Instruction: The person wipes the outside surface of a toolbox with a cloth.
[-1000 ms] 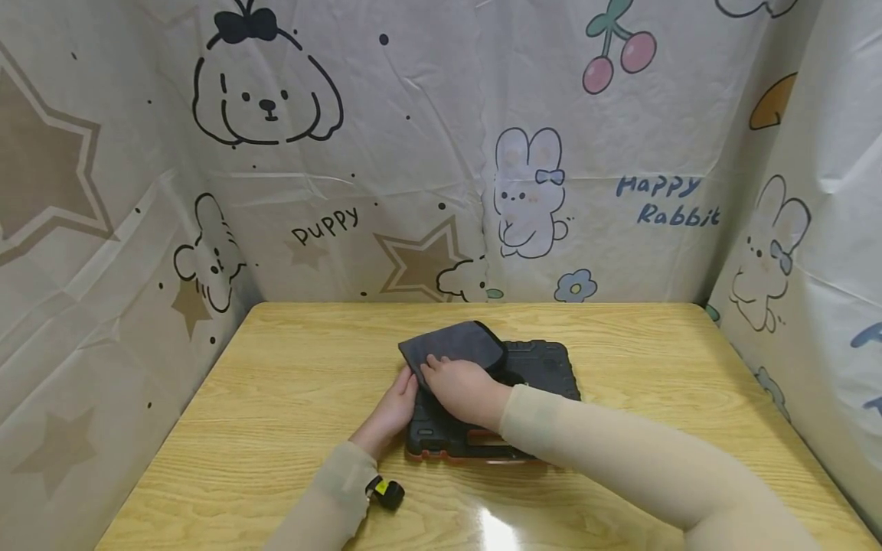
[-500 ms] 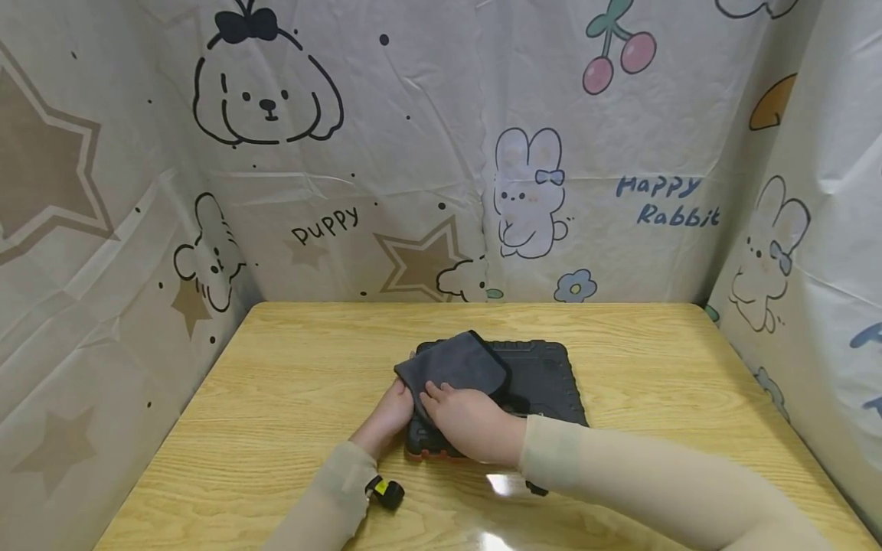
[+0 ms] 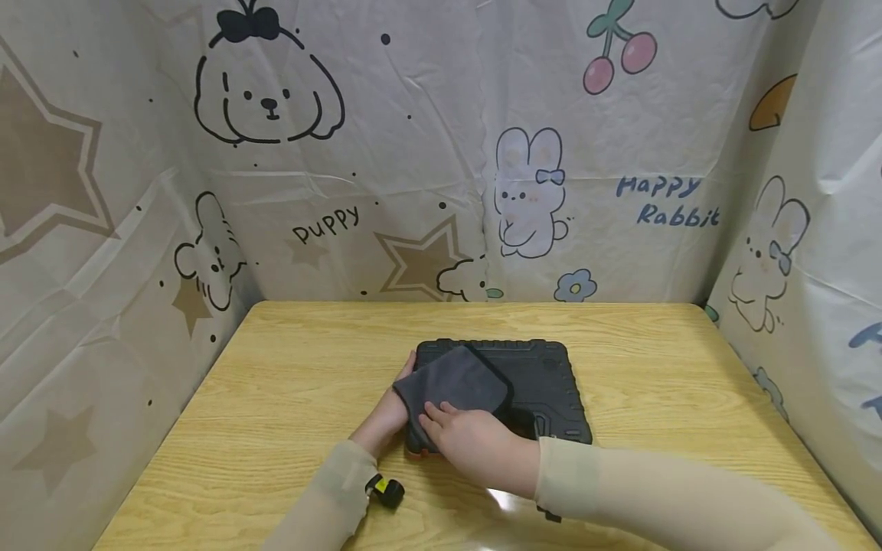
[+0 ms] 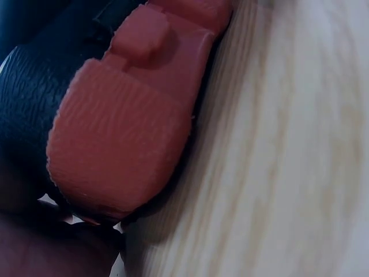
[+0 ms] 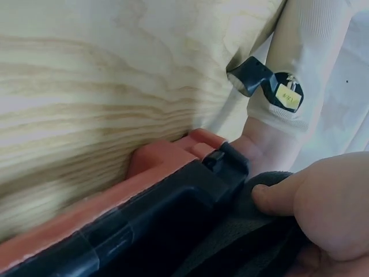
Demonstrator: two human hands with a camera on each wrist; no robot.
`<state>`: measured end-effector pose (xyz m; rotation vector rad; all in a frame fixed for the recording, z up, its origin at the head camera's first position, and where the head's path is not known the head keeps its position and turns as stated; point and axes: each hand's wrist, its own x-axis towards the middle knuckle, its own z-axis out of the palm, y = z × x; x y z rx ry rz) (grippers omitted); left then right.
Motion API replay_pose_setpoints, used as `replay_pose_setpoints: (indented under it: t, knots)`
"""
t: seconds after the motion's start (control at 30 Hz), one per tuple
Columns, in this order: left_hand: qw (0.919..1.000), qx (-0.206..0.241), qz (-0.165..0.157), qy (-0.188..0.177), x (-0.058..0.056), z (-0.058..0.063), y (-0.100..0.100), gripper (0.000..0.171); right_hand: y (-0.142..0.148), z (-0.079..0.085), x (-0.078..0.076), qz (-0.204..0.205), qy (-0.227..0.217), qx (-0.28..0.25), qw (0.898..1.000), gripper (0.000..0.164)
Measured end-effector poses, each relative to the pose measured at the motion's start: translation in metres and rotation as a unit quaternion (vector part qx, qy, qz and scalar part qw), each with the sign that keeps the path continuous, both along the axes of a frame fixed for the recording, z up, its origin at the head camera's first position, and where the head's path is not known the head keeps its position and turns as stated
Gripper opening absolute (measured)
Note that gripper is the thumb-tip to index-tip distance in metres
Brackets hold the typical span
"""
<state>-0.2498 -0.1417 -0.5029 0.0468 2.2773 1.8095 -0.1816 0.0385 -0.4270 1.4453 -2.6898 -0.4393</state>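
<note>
A black hard plastic carrying case (image 3: 547, 375) with an orange-red lower half lies flat on the table. A dark grey cloth (image 3: 458, 376) with a black edge covers its left part. My right hand (image 3: 482, 450) rests on the cloth with fairly straight fingers, and in the right wrist view its thumb (image 5: 277, 199) presses on the cloth near a case corner. Along the case's left side lies my left hand (image 3: 387, 413), partly hidden under the cloth, with fingers stretched against the edge. The left wrist view shows the red corner (image 4: 118, 144) of the case close up.
A wooden table (image 3: 296, 367) carries the case. Patterned white cloth walls (image 3: 413, 153) close it in at the back and both sides. A small black camera (image 3: 390, 493) sits on my left wrist.
My right hand and the cloth have slid toward the front edge of the case, slightly rightward, uncovering more of its back. The cloth now lies flatter over it. My left hand stays at the left side.
</note>
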Motion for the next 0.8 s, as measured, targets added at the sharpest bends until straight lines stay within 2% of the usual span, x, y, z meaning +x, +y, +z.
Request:
replay_pose_setpoints:
  t: [0.13,0.27,0.47,0.57,0.8]
  knots:
    - [1.0,0.005,0.007,-0.002,0.001,0.0,0.0,0.067,0.002,0.0,0.004,0.007,-0.003,-0.005,1.0,0.044]
    - [0.9999,-0.008,0.011,0.01,0.002,0.002,0.001,0.062,0.005,0.0,0.009,0.02,-0.001,-0.01,1.0,0.043]
    - [1.0,-0.006,0.003,0.006,0.003,0.003,-0.001,0.061,0.011,-0.001,0.012,0.041,0.006,-0.008,0.999,0.044]
    - [1.0,0.0,-0.002,-0.003,0.005,0.002,-0.002,0.063,0.013,-0.001,0.011,0.039,-0.012,-0.021,0.999,0.045]
    - [1.0,-0.001,-0.004,0.005,0.001,-0.002,-0.002,0.065,0.017,0.0,0.003,0.009,-0.048,-0.05,0.998,0.047]
